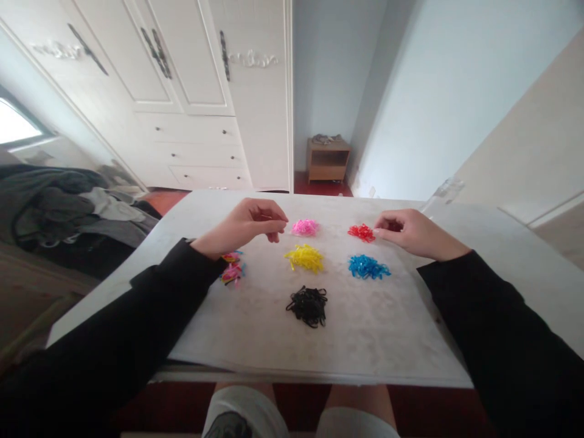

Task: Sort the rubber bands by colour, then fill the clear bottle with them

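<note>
Holding left hand above table, just left of pink bands; seeing thumb and index tips drawn together, remaining fingers loosely curled; cannot tell whether pinching a band, detail too small. Noting right hand at right edge of red bands; reading thumb and index tips as close together, apparently touching the pile, other fingers folded in; cannot tell whether gripping a band. Recording piles on table as sorted by colour: pink and red side by side toward far edge, with a gap between; yellow bands just nearer than pink; blue bands nearer than red; black bands nearest to front edge. Finding mixed-colour bands at left, partly hidden by left sleeve; observing clear container beyond right hand, white wardrobe and wooden nightstand past table.
</note>
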Demonstrator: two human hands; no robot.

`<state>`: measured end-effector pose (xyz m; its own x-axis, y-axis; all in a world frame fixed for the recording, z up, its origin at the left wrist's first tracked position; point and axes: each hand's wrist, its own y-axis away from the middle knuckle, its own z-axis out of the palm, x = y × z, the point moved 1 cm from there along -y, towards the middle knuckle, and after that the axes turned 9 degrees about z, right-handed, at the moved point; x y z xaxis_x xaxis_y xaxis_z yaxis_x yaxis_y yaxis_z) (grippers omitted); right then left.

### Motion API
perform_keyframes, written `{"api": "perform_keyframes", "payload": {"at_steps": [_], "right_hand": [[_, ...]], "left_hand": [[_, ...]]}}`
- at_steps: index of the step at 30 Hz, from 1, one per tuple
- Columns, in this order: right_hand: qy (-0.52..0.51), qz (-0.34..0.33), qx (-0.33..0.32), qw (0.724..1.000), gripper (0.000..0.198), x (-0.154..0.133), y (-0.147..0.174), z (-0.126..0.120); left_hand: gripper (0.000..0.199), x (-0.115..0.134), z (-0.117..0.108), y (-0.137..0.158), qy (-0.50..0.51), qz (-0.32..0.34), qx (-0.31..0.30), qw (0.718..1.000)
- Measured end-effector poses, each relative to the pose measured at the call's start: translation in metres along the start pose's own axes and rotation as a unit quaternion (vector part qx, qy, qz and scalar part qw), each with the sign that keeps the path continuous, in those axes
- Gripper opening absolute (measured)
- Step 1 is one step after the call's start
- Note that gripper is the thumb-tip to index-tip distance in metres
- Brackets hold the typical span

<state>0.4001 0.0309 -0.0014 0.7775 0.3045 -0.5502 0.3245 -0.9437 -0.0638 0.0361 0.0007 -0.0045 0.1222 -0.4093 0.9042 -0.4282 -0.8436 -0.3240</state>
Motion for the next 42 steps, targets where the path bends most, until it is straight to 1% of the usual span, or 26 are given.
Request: {"api": "perform_keyframes", "payload": {"at_steps": [3, 5, 8, 11, 13, 15, 18, 20, 22, 27, 33, 37, 42], "right_hand": [[0.021, -0.006, 0.05, 0.998, 0.019, 0.004, -0.002, 0.004], [0.032, -0.012, 0.063, 0.997, 0.019, 0.007, -0.003, 0.006], [0.046, -0.016, 0.066, 0.997, 0.02, 0.008, -0.003, 0.007], [0.06, -0.007, 0.065, 0.996, 0.02, 0.003, -0.002, 0.006], [0.067, 0.001, 0.059, 0.996, 0.02, 0.0, -0.001, 0.006], [0.069, 0.005, 0.054, 0.996, 0.019, -0.002, 0.0, 0.007], [0.07, 0.014, 0.052, 0.996, 0.02, -0.002, 0.0, 0.009], [0.07, 0.024, 0.052, 0.996, 0.021, -0.002, -0.001, 0.01], [0.072, 0.027, 0.052, 0.996, 0.024, -0.002, -0.002, 0.01], [0.081, 0.016, 0.049, 0.995, 0.027, -0.001, -0.003, 0.011], [0.071, 0.008, 0.052, 0.996, 0.03, 0.003, -0.003, 0.012], [0.068, 0.003, 0.055, 0.996, 0.033, 0.002, -0.003, 0.012], [0.071, 0.011, 0.056, 0.996, 0.032, -0.003, -0.002, 0.011]], "left_hand": [[0.011, 0.011, -0.022, 0.001, -0.076, -0.014, -0.008, 0.997], [0.013, 0.013, -0.035, 0.004, -0.142, -0.052, -0.042, 0.988], [0.018, 0.009, -0.054, 0.008, -0.234, -0.11, -0.108, 0.96], [0.026, -0.001, -0.071, 0.013, -0.305, -0.149, -0.165, 0.926], [0.032, -0.007, -0.081, 0.016, -0.338, -0.175, -0.2, 0.903], [0.036, -0.009, -0.09, 0.019, -0.366, -0.196, -0.222, 0.882], [0.038, -0.008, -0.095, 0.023, -0.377, -0.213, -0.253, 0.865], [0.038, -0.007, -0.095, 0.025, -0.368, -0.216, -0.269, 0.863], [0.039, -0.005, -0.092, 0.025, -0.366, -0.214, -0.273, 0.864], [0.037, -0.007, -0.087, 0.025, -0.35, -0.209, -0.284, 0.868], [0.029, -0.005, -0.09, 0.024, -0.373, -0.163, -0.278, 0.87], [0.03, -0.001, -0.089, 0.023, -0.353, -0.16, -0.264, 0.883], [0.029, 0.001, -0.084, 0.023, -0.29, -0.197, -0.229, 0.908]]}}
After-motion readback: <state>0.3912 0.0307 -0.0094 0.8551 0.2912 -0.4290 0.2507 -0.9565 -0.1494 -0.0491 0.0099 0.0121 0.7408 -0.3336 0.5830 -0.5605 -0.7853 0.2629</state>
